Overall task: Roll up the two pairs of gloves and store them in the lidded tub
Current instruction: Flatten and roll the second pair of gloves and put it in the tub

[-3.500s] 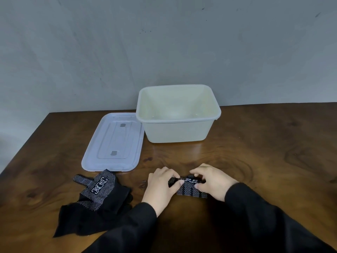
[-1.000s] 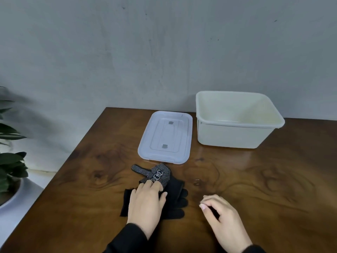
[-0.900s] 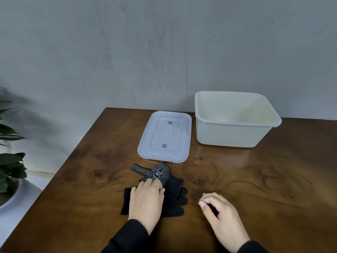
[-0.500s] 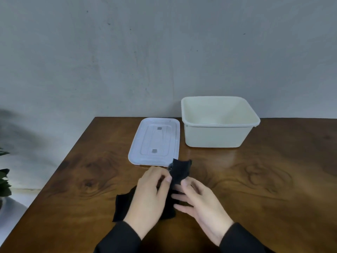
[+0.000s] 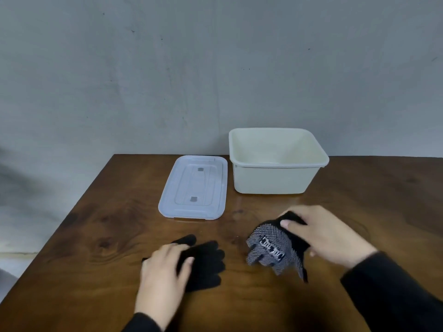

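The left hand [image 5: 165, 271] lies palm down with fingers loosely together, pressing flat on a black glove [image 5: 203, 264] on the near side of the tub [image 5: 271, 180] and to its left, its dark sleeve just entering at the bottom edge. The right hand [image 5: 328, 238], nearer the tub and directly in front of it, curls its fingers and thumb around the cuff of a dotted glove [image 5: 271, 248], holding it slightly raised. Its forearm in a dark sleeve runs off toward the lower right.

Bare hands [image 5: 165, 271]; long black sleeves [image 5: 393, 295], apparently plain.
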Action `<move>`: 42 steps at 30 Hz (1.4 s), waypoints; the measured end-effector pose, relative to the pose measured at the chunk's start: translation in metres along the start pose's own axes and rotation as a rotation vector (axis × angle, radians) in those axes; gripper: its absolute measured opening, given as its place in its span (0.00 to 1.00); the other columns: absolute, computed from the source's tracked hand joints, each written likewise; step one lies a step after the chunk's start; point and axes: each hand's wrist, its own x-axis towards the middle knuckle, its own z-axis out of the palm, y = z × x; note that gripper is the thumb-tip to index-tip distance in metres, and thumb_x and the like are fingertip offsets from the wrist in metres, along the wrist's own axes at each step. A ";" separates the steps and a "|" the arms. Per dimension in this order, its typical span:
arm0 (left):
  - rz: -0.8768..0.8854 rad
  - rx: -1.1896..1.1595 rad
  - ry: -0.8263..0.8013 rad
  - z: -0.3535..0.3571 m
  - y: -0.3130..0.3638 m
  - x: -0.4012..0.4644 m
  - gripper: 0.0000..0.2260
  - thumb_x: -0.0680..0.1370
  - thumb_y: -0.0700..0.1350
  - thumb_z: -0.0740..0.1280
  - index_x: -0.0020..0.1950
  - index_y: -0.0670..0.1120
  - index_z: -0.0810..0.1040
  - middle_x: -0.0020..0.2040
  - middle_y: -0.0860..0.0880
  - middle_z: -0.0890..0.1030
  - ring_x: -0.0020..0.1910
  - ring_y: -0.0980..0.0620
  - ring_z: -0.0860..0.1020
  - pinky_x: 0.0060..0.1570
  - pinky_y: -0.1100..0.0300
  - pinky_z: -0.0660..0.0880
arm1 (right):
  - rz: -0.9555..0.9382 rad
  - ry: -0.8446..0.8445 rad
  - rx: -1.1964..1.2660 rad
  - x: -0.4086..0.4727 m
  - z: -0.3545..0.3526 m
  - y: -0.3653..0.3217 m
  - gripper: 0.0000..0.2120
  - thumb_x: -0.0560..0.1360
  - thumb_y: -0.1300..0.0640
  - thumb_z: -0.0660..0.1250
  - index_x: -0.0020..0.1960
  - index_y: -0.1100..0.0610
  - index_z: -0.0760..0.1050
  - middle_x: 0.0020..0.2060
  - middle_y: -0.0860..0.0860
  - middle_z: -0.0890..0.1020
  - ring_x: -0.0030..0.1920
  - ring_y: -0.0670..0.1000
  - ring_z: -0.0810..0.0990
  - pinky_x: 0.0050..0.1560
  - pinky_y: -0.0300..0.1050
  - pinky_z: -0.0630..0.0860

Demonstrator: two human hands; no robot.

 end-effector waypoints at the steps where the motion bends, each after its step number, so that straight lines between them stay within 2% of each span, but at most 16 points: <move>1: -0.100 0.084 0.017 -0.001 -0.018 -0.004 0.16 0.75 0.58 0.62 0.58 0.53 0.79 0.55 0.52 0.81 0.53 0.47 0.79 0.50 0.48 0.71 | -0.009 0.040 -0.108 0.006 -0.008 0.002 0.09 0.79 0.51 0.65 0.43 0.51 0.79 0.34 0.48 0.83 0.28 0.44 0.79 0.30 0.46 0.79; 4: -0.357 0.202 0.031 -0.003 -0.046 -0.013 0.21 0.74 0.56 0.71 0.64 0.48 0.79 0.61 0.46 0.79 0.60 0.42 0.75 0.58 0.40 0.68 | -0.081 0.275 -0.236 0.023 -0.023 0.002 0.08 0.79 0.50 0.65 0.47 0.50 0.81 0.40 0.45 0.84 0.41 0.47 0.82 0.42 0.46 0.79; 8: -0.454 0.221 0.024 -0.002 -0.045 -0.014 0.22 0.75 0.58 0.70 0.64 0.47 0.79 0.62 0.47 0.77 0.65 0.44 0.71 0.64 0.42 0.62 | -0.177 0.498 -0.111 0.022 -0.020 0.010 0.08 0.78 0.58 0.68 0.54 0.50 0.83 0.46 0.44 0.85 0.47 0.44 0.82 0.48 0.37 0.77; 10: -0.450 0.231 0.027 -0.001 -0.046 -0.015 0.17 0.74 0.57 0.71 0.59 0.49 0.82 0.58 0.48 0.78 0.63 0.44 0.72 0.63 0.41 0.62 | -0.240 0.477 -0.152 0.014 0.008 0.029 0.16 0.75 0.64 0.72 0.60 0.50 0.82 0.56 0.45 0.84 0.58 0.46 0.81 0.64 0.43 0.74; 12: -0.444 0.232 0.034 -0.001 -0.047 -0.016 0.12 0.74 0.55 0.72 0.53 0.50 0.82 0.55 0.48 0.78 0.61 0.44 0.73 0.62 0.41 0.62 | -0.295 0.339 -0.274 0.003 0.050 0.056 0.23 0.71 0.65 0.75 0.64 0.49 0.79 0.63 0.45 0.80 0.66 0.48 0.77 0.71 0.45 0.65; 15: -0.423 0.226 0.048 -0.004 -0.044 -0.017 0.08 0.74 0.51 0.73 0.49 0.50 0.81 0.51 0.49 0.78 0.57 0.43 0.74 0.61 0.40 0.63 | -0.277 0.082 -0.392 -0.015 0.115 0.094 0.24 0.76 0.57 0.71 0.70 0.47 0.70 0.71 0.41 0.68 0.75 0.45 0.64 0.76 0.39 0.49; 17: -0.410 0.179 0.066 -0.008 -0.039 -0.018 0.06 0.75 0.50 0.73 0.48 0.50 0.80 0.46 0.51 0.79 0.52 0.45 0.76 0.60 0.41 0.63 | -0.255 0.068 -0.384 -0.026 0.139 0.108 0.23 0.80 0.50 0.65 0.74 0.48 0.68 0.76 0.42 0.64 0.77 0.42 0.55 0.77 0.39 0.42; 20: -0.396 -0.062 0.061 -0.022 -0.026 -0.019 0.05 0.76 0.48 0.71 0.47 0.53 0.76 0.42 0.54 0.80 0.42 0.48 0.78 0.54 0.47 0.71 | -0.229 0.032 -0.404 -0.031 0.141 0.107 0.30 0.79 0.37 0.50 0.77 0.47 0.60 0.78 0.39 0.54 0.78 0.38 0.45 0.76 0.42 0.41; 24: -0.416 -0.470 0.091 -0.041 0.004 -0.008 0.08 0.78 0.43 0.69 0.47 0.57 0.76 0.45 0.56 0.81 0.42 0.56 0.78 0.37 0.71 0.73 | -0.220 -0.001 -0.339 -0.036 0.132 0.097 0.37 0.75 0.29 0.43 0.78 0.45 0.58 0.77 0.37 0.52 0.76 0.34 0.41 0.77 0.41 0.39; 27: -0.336 -0.600 0.052 -0.053 0.032 0.004 0.14 0.79 0.42 0.68 0.56 0.61 0.73 0.52 0.67 0.79 0.53 0.69 0.77 0.48 0.72 0.70 | -0.182 0.100 -0.157 -0.048 0.122 0.081 0.30 0.76 0.32 0.50 0.74 0.41 0.62 0.72 0.29 0.59 0.72 0.25 0.45 0.78 0.39 0.48; 29: -0.251 -0.614 -0.016 -0.061 0.046 0.012 0.19 0.79 0.42 0.67 0.64 0.61 0.70 0.56 0.66 0.78 0.58 0.70 0.75 0.55 0.69 0.70 | -0.166 0.194 -0.050 -0.054 0.111 0.063 0.25 0.75 0.34 0.54 0.71 0.37 0.64 0.65 0.24 0.62 0.69 0.24 0.52 0.76 0.39 0.57; 31: -0.159 -0.561 -0.102 -0.070 0.060 0.022 0.22 0.79 0.43 0.68 0.68 0.63 0.67 0.55 0.63 0.81 0.57 0.68 0.76 0.53 0.73 0.70 | -0.191 0.249 0.015 -0.055 0.095 0.040 0.22 0.77 0.38 0.59 0.70 0.37 0.67 0.64 0.26 0.66 0.69 0.29 0.61 0.73 0.40 0.64; 34: 0.017 -0.390 -0.269 -0.081 0.087 0.040 0.24 0.79 0.48 0.68 0.65 0.72 0.63 0.52 0.65 0.81 0.55 0.70 0.76 0.51 0.80 0.67 | -0.309 0.225 0.003 -0.043 0.069 0.000 0.27 0.78 0.44 0.64 0.75 0.40 0.61 0.70 0.30 0.64 0.71 0.30 0.59 0.72 0.32 0.59; 37: 0.199 -0.261 -0.422 -0.083 0.115 0.057 0.22 0.80 0.50 0.65 0.63 0.74 0.61 0.53 0.64 0.79 0.55 0.67 0.76 0.52 0.74 0.70 | -0.359 0.118 -0.108 -0.021 0.047 -0.030 0.32 0.78 0.48 0.66 0.78 0.44 0.57 0.70 0.36 0.65 0.71 0.36 0.62 0.71 0.34 0.60; 40: 0.267 -0.312 -0.429 -0.082 0.136 0.064 0.19 0.80 0.47 0.66 0.62 0.69 0.65 0.49 0.65 0.78 0.53 0.68 0.75 0.51 0.74 0.71 | -0.330 0.048 -0.216 -0.009 0.030 -0.039 0.17 0.78 0.48 0.66 0.67 0.46 0.74 0.56 0.44 0.82 0.56 0.46 0.79 0.55 0.44 0.77; 42: 0.251 -0.392 -0.396 -0.077 0.138 0.067 0.18 0.79 0.47 0.68 0.62 0.65 0.68 0.48 0.62 0.80 0.51 0.66 0.76 0.48 0.73 0.72 | -0.313 0.041 -0.242 -0.009 0.021 -0.036 0.10 0.78 0.48 0.65 0.57 0.46 0.79 0.44 0.45 0.84 0.45 0.46 0.80 0.45 0.46 0.78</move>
